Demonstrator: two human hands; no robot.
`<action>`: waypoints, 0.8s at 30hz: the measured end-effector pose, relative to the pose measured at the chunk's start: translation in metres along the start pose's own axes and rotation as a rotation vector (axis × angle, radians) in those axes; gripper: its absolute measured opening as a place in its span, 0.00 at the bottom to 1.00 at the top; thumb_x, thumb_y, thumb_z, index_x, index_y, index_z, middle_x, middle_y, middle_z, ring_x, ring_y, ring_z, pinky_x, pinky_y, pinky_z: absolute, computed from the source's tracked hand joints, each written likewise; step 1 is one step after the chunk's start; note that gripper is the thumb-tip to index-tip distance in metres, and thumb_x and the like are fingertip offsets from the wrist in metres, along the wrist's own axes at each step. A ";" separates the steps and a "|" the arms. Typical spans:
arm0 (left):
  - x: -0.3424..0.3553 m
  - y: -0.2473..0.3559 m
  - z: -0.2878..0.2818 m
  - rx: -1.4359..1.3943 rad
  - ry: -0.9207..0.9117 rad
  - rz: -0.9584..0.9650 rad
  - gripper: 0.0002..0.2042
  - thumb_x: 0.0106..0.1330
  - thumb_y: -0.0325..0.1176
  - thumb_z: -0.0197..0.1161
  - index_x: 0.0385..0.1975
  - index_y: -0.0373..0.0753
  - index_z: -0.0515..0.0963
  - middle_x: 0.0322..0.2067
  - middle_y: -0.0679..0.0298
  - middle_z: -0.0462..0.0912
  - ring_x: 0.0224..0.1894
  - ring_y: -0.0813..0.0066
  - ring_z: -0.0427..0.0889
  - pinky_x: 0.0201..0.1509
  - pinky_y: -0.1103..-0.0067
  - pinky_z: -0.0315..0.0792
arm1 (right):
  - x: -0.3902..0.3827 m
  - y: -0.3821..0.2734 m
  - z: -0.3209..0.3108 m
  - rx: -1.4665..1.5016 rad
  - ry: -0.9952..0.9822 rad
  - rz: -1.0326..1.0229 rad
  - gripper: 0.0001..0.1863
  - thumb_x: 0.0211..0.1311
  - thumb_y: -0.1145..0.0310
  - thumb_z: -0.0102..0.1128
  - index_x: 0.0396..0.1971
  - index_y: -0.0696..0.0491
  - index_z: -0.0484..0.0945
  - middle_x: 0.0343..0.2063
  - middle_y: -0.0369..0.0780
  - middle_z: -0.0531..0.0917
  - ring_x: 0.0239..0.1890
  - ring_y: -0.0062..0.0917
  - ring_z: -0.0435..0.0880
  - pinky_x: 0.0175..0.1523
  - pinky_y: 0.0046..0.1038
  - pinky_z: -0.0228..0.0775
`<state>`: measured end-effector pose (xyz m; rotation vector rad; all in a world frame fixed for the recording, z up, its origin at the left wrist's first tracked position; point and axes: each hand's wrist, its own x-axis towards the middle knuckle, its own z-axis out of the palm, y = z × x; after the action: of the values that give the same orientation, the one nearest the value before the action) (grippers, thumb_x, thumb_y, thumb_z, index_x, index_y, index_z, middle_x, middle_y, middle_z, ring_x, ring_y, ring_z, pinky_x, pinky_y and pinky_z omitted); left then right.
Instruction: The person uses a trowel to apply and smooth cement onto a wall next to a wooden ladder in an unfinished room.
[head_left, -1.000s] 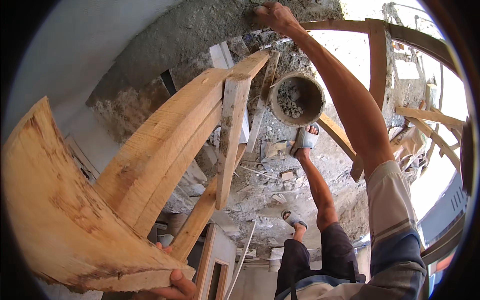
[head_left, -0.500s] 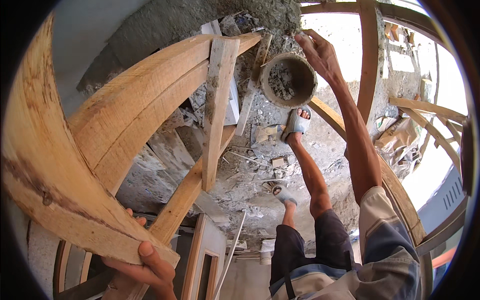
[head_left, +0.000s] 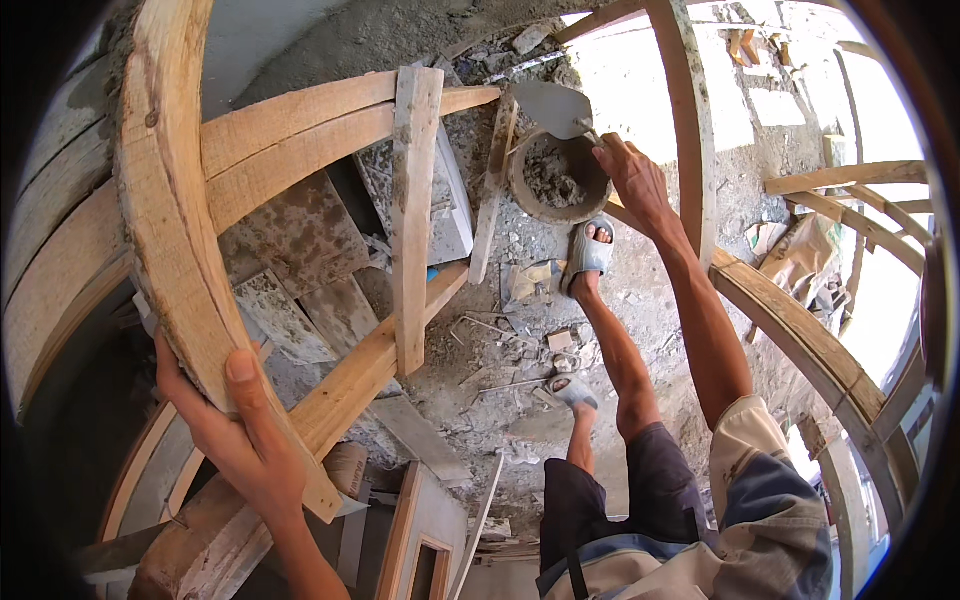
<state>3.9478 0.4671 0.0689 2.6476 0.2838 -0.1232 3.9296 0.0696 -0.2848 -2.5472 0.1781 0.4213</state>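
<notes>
My left hand [head_left: 240, 435] is wrapped round the lower part of a long, rough wooden plank [head_left: 165, 150] that rises at the left of the view. My right hand [head_left: 637, 185] grips the handle of a trowel [head_left: 550, 108]. The trowel's broad grey blade is level with the far rim of a round bucket [head_left: 562, 214], and whether it touches the rim I cannot tell. Grey mortar [head_left: 552, 182] lies inside the bucket. Just below the bucket, my sandalled foot stands on the rubble-strewn ground.
Wooden beams [head_left: 300, 125] cross on the left, with a short upright board [head_left: 414, 220] against them. A curved timber frame [head_left: 690, 130] stands at the right. Stained boards [head_left: 300, 235], debris and a crumpled brown sheet [head_left: 800, 250] lie around. A wooden frame panel [head_left: 420, 530] is at the bottom.
The plank in my left hand now stands more upright in view. My right hand has come down and nearer to the bucket, and the trowel blade now shows plainly above it.
</notes>
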 end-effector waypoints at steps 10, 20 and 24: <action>-0.002 -0.009 -0.005 0.012 -0.046 -0.116 0.38 0.80 0.48 0.51 0.73 0.23 0.45 0.64 0.32 0.63 0.57 0.52 0.79 0.58 0.63 0.79 | 0.231 0.004 0.008 -0.272 -0.059 -0.323 0.25 0.76 0.37 0.48 0.43 0.43 0.84 0.15 0.34 0.79 0.17 0.27 0.77 0.26 0.39 0.72; -0.012 -0.020 -0.018 0.044 -0.156 -0.057 0.40 0.80 0.44 0.43 0.75 0.25 0.27 0.69 0.30 0.56 0.64 0.50 0.73 0.63 0.62 0.75 | 0.355 -0.014 -0.014 -0.362 -0.189 -0.301 0.20 0.70 0.47 0.58 0.53 0.42 0.85 0.35 0.44 0.90 0.39 0.42 0.89 0.44 0.44 0.81; -0.016 -0.022 -0.023 0.140 -0.228 -0.119 0.42 0.81 0.44 0.42 0.74 0.25 0.21 0.69 0.30 0.54 0.64 0.50 0.73 0.64 0.62 0.75 | 0.430 0.005 -0.025 -0.423 -0.125 -0.204 0.20 0.71 0.49 0.57 0.49 0.47 0.85 0.34 0.48 0.89 0.37 0.44 0.89 0.41 0.46 0.79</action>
<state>3.9287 0.4942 0.0815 2.7202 0.3672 -0.4971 4.3402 0.0347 -0.4104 -2.8986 -0.2416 0.5869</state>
